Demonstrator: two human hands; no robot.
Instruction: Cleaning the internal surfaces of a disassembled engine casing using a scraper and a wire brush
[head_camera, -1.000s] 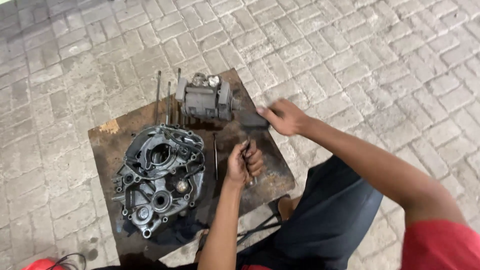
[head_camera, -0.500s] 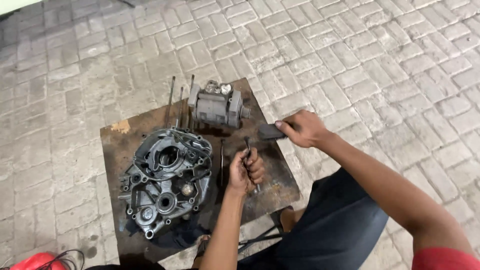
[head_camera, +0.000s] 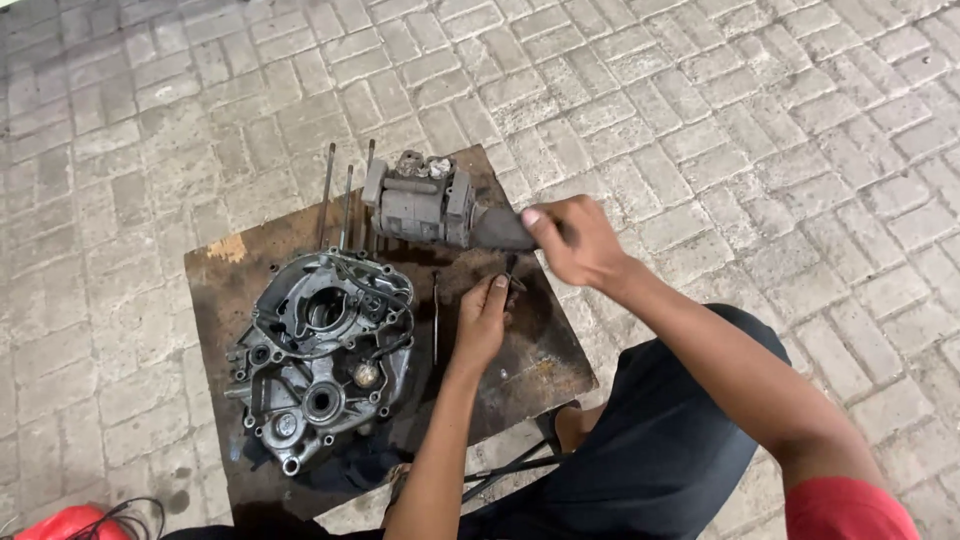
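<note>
1. Now we see our right hand (head_camera: 575, 240) lifted a little higher over the far edge of the desk (head_camera: 215, 290) than half a second ago, its grip wrapped round a dark hammer-like tool (head_camera: 500, 232), whose end sits just beside the grey cylinder block (head_camera: 420, 205).
2. Our left hand (head_camera: 485, 320) stays near the middle of the desk as before, its grip pinching a small dark metal piece (head_camera: 510, 270) between thumb and fingertips; what the piece is, we cannot tell.
3. Compared with the earlier frame, the head camera sits at a slightly different angle, so the desk and the parts show a little further left and lower in view.
4. We see the large grey engine crankcase (head_camera: 320, 360) lying flat on the left half of the desk, with its round openings facing up, in the same place as before.
5. Three thin metal rods (head_camera: 326, 190) stand upright at the far side, just left of the cylinder block, and one long thin rod (head_camera: 435, 315) lies flat between the crankcase and our left hand.
6. The desk is a dark, oil-stained, rusty board set low on a floor of grey paving bricks (head_camera: 760, 110).
7. A red object (head_camera: 65, 522) with a black cable shows at the lower left corner, on the paving.
</note>
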